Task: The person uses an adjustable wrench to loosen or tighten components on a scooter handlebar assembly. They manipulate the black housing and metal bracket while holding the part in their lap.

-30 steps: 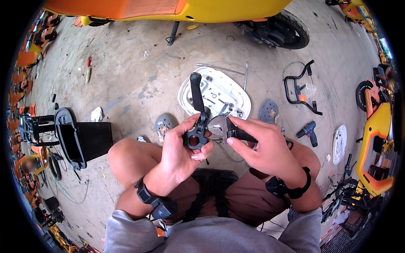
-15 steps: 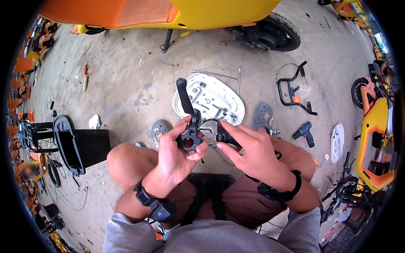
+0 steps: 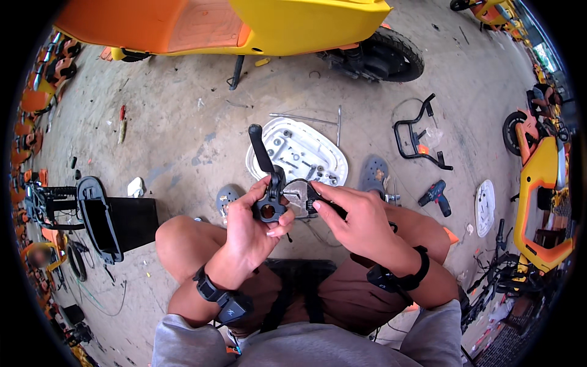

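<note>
My left hand [image 3: 252,229] is closed around a black brake lever [image 3: 263,150]. The lever's grip points up and away, and its round clamp [image 3: 269,210] shows between thumb and fingers. Pinched in my right hand [image 3: 354,217] is what looks like an adjustable wrench [image 3: 298,194], with a flat silvery head and a dark handle partly hidden by the fingers. The wrench head is right beside the lever's pivot; whether it grips there I cannot tell. Beyond both hands, a white tray [image 3: 252,160] on the floor carries several bolts, washers and small metal parts.
A yellow and orange scooter [image 3: 312,27] stands ahead. To the right lie a black tubular frame [image 3: 400,137], a cordless drill [image 3: 436,197] and a white oval cover [image 3: 485,208]. A black bin-like box [image 3: 134,223] is at left. A T-shaped metal bar [image 3: 339,125] lies behind the tray.
The view has shifted slightly. The wrench head sits a little closer to the lever's pivot, and my right fingers have moved slightly on it. Both hands keep their hold.
</note>
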Demonstrator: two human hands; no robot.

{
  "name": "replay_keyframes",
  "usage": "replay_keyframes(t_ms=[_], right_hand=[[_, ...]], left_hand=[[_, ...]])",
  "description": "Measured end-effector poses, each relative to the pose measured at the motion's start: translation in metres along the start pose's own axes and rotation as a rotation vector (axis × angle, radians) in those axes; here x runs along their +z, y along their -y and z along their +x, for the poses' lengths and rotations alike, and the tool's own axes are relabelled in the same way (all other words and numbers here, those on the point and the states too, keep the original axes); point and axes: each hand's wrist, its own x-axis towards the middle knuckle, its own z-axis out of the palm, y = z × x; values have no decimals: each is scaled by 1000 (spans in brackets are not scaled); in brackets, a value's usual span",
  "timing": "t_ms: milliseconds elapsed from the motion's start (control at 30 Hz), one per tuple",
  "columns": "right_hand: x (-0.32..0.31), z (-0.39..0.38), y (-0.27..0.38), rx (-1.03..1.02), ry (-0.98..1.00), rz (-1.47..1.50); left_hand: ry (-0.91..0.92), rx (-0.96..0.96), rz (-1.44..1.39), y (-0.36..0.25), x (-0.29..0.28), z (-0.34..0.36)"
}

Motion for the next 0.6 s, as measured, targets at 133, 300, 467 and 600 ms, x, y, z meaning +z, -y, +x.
replay_keyframes(t_ms=[133, 300, 467, 600], right_hand=[[4, 0, -1, -12, -14, 31], [3, 1, 4, 131, 37, 111], [-3, -1, -5, 126, 80, 96], [-5, 1, -6, 154, 115, 93]], left_hand=[[-30, 44, 29, -1, 0, -3], [-32, 93, 88, -2, -1, -5], [-67, 160, 159, 4, 12, -5], [-133, 189, 158, 7, 11, 0]])
